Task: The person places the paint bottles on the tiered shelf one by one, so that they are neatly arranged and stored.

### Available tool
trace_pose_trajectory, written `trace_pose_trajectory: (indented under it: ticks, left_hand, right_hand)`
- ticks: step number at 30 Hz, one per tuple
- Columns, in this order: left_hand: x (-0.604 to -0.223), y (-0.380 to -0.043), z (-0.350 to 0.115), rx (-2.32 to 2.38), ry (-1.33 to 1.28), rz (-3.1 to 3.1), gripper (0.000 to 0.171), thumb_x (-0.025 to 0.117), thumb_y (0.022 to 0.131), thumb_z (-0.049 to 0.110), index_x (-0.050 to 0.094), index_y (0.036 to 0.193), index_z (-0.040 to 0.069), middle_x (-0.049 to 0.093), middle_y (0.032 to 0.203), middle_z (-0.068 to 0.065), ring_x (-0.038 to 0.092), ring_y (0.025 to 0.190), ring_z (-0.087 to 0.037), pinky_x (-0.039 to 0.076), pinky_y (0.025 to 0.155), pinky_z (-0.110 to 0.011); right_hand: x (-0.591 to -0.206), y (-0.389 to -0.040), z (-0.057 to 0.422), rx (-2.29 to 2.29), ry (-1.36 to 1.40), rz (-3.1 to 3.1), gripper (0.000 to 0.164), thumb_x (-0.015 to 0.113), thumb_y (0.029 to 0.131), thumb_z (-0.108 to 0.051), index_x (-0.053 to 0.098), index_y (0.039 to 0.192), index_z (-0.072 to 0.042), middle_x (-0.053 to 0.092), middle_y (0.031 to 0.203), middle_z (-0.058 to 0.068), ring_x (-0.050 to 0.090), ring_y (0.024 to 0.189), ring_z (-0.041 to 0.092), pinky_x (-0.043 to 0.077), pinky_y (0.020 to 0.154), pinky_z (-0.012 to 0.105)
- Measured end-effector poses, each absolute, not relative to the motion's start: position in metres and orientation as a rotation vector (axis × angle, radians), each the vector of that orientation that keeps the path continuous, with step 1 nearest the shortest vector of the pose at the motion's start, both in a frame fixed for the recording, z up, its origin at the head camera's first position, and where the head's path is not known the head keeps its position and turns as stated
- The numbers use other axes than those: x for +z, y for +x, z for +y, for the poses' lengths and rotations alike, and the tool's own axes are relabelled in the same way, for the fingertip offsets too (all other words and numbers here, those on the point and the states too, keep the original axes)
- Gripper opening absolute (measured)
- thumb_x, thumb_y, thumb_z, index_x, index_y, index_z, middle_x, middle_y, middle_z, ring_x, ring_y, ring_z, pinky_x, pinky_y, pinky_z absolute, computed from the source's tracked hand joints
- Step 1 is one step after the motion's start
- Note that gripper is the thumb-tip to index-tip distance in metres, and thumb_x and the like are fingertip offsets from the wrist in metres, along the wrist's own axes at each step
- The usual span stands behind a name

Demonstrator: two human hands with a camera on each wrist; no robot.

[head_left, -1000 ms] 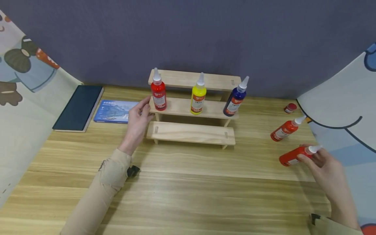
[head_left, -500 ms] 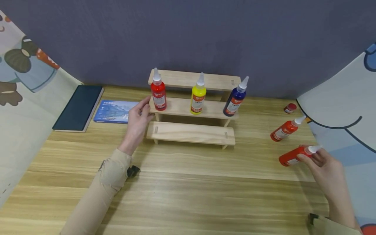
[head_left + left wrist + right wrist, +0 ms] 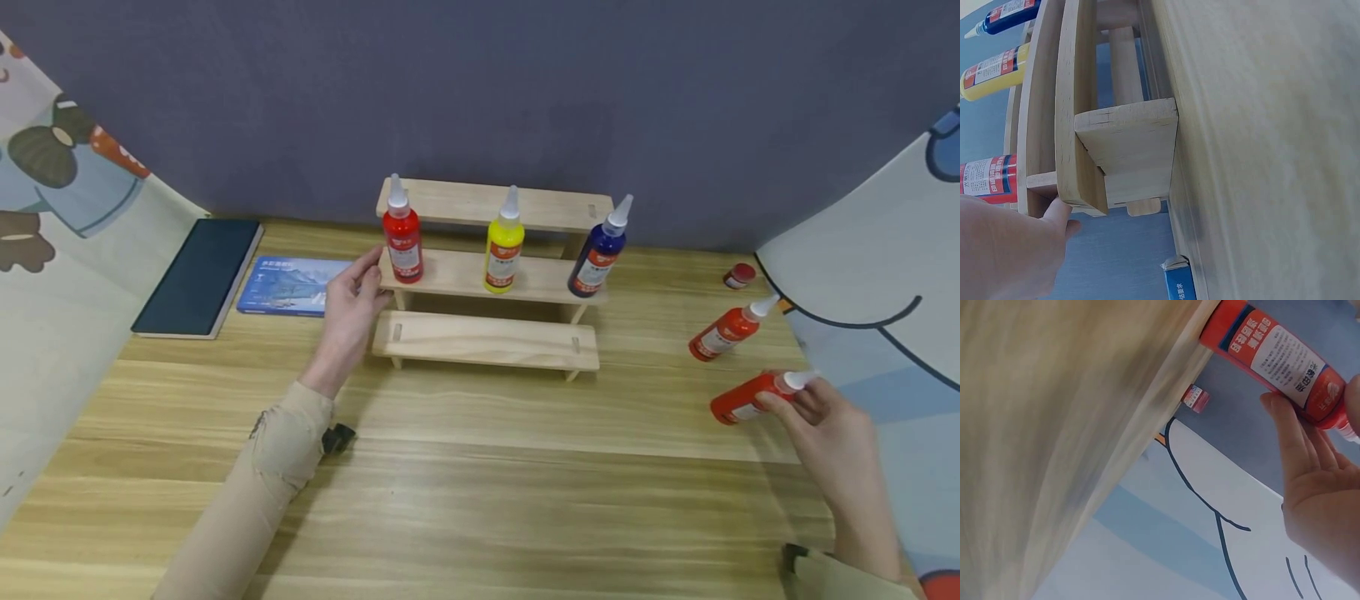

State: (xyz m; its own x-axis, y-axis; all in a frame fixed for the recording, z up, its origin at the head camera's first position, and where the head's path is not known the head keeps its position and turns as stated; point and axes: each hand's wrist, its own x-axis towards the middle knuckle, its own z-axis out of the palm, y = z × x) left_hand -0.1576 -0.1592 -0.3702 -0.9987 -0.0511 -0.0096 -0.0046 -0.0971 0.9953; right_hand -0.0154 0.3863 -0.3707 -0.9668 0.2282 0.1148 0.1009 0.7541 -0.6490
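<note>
A three-tier wooden step rack (image 3: 486, 340) stands against the back of the table. My left hand (image 3: 349, 304) holds the left end of its middle step, thumb in front; in the left wrist view part of the fingers is hidden behind the wood. On that step stand a red paint bottle (image 3: 403, 246), a yellow paint bottle (image 3: 503, 257) and a dark blue paint bottle (image 3: 598, 260). At the right, my right hand (image 3: 832, 433) grips another red paint bottle (image 3: 1285, 359) near its white nozzle, its base low over the table. One more red paint bottle (image 3: 724, 333) stands just behind it.
A small red jar (image 3: 739, 276) sits at the back right, near the printed side cloth (image 3: 885, 275). To the left lie a dark notebook (image 3: 198, 277) and a blue picture box (image 3: 288, 286), beside the left hand. A dark cloth wall (image 3: 480, 92) closes off the back.
</note>
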Motion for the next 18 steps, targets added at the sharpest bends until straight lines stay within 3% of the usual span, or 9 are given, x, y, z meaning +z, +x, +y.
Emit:
trace_pose_trajectory:
  ticks: [18]
  left_hand:
    - [-0.371,-0.158,-0.160,-2.307,0.062,-2.079,0.048,0.039,0.117,0.007,0.035,0.164,-0.003,0.030,0.173,-0.017,0.040,0.153,-0.030,0.047,0.120,-0.039]
  right_hand:
    - [-0.349,-0.021,0.362,0.923,-0.275,-2.674,0.039,0.079,0.100,-0.012,0.064,0.126,0.014,0.066,0.121,0.043,0.041,0.084,-0.036,0.046,0.066,-0.005]
